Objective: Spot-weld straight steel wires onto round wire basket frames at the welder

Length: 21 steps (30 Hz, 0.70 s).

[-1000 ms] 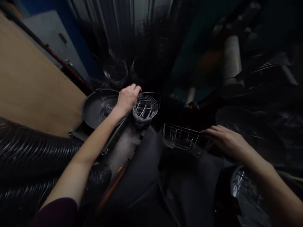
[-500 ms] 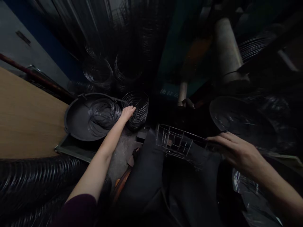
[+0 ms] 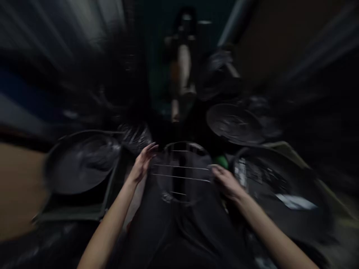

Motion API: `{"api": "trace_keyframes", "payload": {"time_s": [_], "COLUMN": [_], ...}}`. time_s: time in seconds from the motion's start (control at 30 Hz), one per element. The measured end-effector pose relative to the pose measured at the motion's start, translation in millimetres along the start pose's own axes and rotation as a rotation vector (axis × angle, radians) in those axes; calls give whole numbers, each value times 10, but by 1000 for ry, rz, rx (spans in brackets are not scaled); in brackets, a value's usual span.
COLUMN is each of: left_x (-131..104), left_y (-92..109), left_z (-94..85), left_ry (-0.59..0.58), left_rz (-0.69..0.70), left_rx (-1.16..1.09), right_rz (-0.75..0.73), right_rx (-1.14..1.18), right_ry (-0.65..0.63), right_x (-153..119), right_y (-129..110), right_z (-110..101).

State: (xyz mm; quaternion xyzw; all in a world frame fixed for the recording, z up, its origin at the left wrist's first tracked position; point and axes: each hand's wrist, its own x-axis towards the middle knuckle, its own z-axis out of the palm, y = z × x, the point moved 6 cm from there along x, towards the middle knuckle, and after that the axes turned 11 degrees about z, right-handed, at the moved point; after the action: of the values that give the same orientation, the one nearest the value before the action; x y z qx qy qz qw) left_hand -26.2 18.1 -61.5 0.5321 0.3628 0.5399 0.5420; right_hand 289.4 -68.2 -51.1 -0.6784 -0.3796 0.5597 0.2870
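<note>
A round wire rack [image 3: 182,178] with several straight cross wires is above my lap, blurred by motion. My right hand [image 3: 226,182] pinches its right edge. At the rack's upper left, my left hand [image 3: 142,164] has its fingers stretched out and apart. I cannot make out whether those fingertips touch the rim. Behind the left hand stands a bundle of shiny wire rings [image 3: 136,137], smeared in the picture.
On the left, a wide dark round tray [image 3: 70,168] with wire coils rests on a green-edged stand. Two more dark round trays are at the right, an upper one [image 3: 235,125] and a lower one [image 3: 283,220]. Machine parts [image 3: 183,71] rise ahead. Something green [image 3: 221,161] shows beside my right hand.
My left hand has come away from the standing wire rings to the rack's left side. My right hand still holds the rack, now facing me more fully. The view has swung to the right.
</note>
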Motion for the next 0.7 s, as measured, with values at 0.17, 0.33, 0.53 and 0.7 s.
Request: {"api": "trace_keyframes", "payload": {"time_s": [0.17, 0.33, 0.53, 0.7], "left_x": [-301, -207, -84, -118], "left_y": [-31, -12, 73, 117], "left_z": [309, 361, 541, 625], "left_ry": [-71, 37, 71, 75], "left_rz": [-66, -144, -139, -119], "left_rx": [270, 394, 419, 407], "right_rz": [-101, -707, -927, -831], "right_rx": [-238, -363, -772, -990], "right_ry": [14, 624, 807, 640], "right_x": [350, 466, 1073, 1350], "right_y": [-26, -1669, -3698, -3883], "right_z": [-270, -1382, -1403, -742]}}
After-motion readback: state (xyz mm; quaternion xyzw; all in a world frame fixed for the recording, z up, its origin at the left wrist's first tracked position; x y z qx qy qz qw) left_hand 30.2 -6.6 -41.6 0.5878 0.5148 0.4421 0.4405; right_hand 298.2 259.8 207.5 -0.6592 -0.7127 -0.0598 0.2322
